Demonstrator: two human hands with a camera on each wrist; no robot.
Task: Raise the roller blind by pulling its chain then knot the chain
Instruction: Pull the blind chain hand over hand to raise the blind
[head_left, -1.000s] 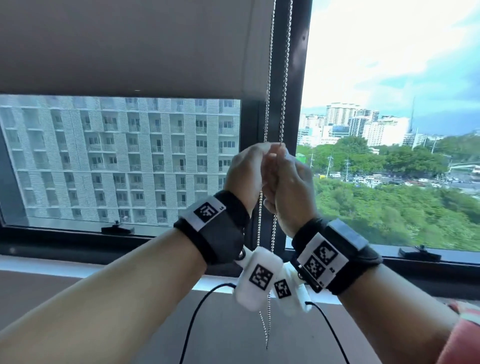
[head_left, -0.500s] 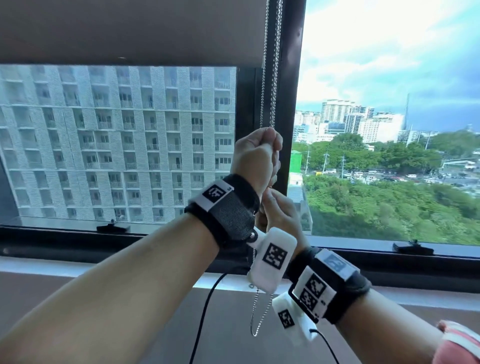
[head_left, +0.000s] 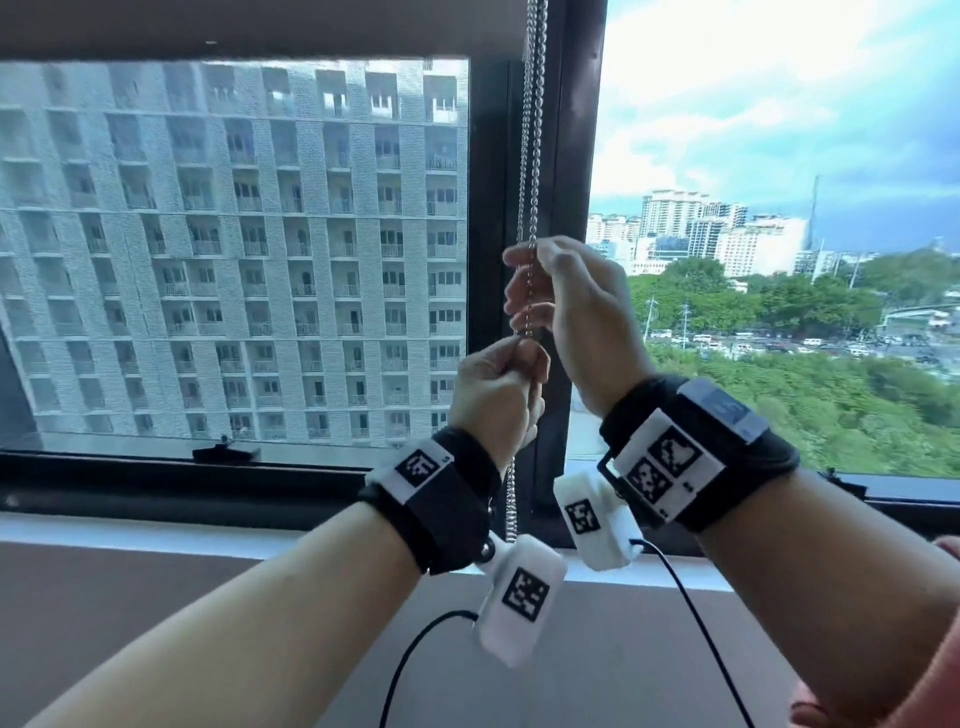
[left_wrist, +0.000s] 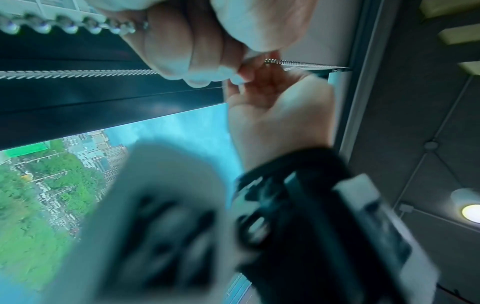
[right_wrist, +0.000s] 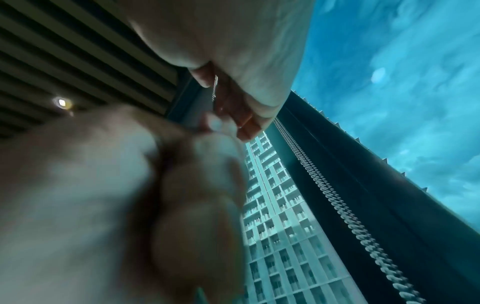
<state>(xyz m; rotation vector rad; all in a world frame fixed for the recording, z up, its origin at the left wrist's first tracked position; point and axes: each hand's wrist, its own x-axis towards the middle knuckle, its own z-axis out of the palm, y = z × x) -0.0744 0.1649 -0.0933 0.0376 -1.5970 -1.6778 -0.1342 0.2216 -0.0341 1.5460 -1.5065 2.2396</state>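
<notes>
The dark roller blind (head_left: 234, 26) is far up, its bottom edge near the top of the window. Two strands of the silver chain (head_left: 535, 130) hang in front of the black window post. My left hand (head_left: 524, 358) is the lower one, its fingers curled tight round the chain. Just above it my right hand (head_left: 527, 270) has its thumb and fingers curled round the chain. In the left wrist view the chain (left_wrist: 78, 73) runs into my left hand's fist (left_wrist: 187, 45). A short piece of chain (right_wrist: 215, 88) shows in the right wrist view, in my right hand's fingers (right_wrist: 233, 102).
The black window post (head_left: 566, 156) stands right behind the chain, with glass on both sides. A white sill (head_left: 156, 535) runs below the window frame. Wrist cameras and black cables (head_left: 415, 644) dangle under both wrists. The chain's slack (head_left: 511, 499) hangs past my left wrist.
My left hand has come down with the chain and my right hand has gone up above it. The blind's bottom edge has risen further.
</notes>
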